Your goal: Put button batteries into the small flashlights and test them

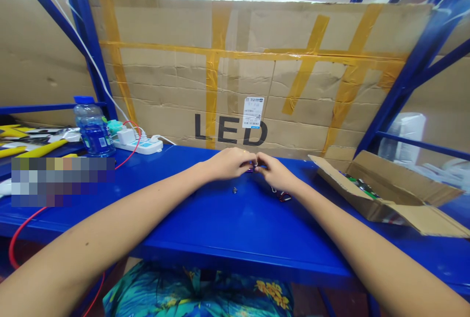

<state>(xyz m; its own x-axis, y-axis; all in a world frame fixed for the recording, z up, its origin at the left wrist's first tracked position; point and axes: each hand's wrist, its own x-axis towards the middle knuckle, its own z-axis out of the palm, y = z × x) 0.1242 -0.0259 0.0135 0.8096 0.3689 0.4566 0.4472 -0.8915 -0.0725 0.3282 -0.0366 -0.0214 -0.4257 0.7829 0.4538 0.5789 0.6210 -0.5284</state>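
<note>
Over the back middle of the blue table (227,229), my left hand (232,164) and my right hand (273,171) meet at the fingertips. Both hands have bent, closed fingers around something small, partly silvery, too small to name. A purple item (250,170) shows just under the left fingertips. On the table in front of the hands lies a small metal piece (235,190). Beside my right wrist is a red and dark clip-like item (285,197), with a small silvery link (273,190) near it.
An open cardboard box (370,204) with green items stands at the right. At the left are a blue-capped bottle (95,133), a white power strip (145,146) and a red cable (130,154). Large cardboard (165,92) and blue posts (407,77) rise behind.
</note>
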